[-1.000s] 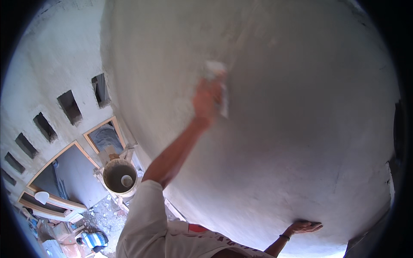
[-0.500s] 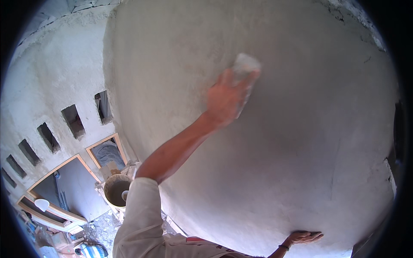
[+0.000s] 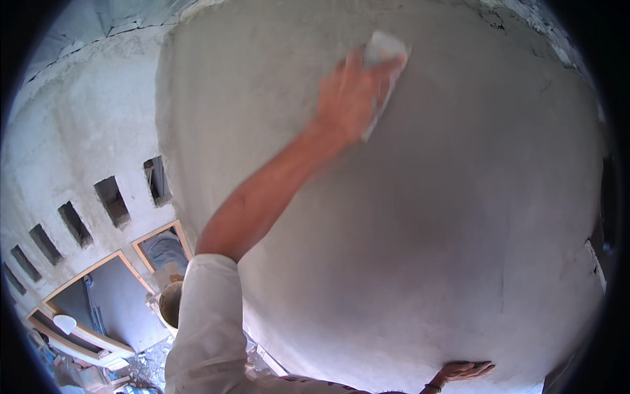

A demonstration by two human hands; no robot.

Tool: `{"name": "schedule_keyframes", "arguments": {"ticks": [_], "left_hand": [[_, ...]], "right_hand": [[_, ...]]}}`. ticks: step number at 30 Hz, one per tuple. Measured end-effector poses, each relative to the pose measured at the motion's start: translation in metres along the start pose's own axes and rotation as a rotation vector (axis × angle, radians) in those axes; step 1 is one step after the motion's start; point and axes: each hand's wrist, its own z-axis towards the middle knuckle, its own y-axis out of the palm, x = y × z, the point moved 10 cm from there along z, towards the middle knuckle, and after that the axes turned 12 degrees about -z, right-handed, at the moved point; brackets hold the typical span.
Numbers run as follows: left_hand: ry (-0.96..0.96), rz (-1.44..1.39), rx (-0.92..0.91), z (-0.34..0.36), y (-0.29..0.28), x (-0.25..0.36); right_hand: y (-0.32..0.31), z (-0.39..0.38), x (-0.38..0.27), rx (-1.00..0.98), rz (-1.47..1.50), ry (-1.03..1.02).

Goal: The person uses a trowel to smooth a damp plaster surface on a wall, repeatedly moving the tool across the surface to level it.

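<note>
Diffuse, fairly subdued light noted. Plastered wall (image 3: 420,203) shaded grey-brown through its middle, paled to cool bluish white near the bottom; side wall (image 3: 105,105) at left more brightly lit. Left hand (image 3: 348,92) and pale hand tool (image 3: 384,48) slightly blurred. Wooden framing (image 3: 136,271) bent by fisheye distortion; corners blackened by vignetting.

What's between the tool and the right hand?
Just bare grey wall, seen in the head view; nothing else shows between the tool in the left hand and the right hand.
</note>
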Motion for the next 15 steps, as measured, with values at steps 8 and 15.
{"name": "schedule_keyframes", "arguments": {"ticks": [8,15], "left_hand": [[-0.122,0.004,0.199,0.035,-0.036,-0.088],[-0.161,0.140,-0.072,0.108,-0.010,-0.029]], "right_hand": [[0.002,-0.009,-0.011,-0.035,0.052,0.019],[0.003,-0.007,-0.009,-0.025,0.043,0.045]]}}
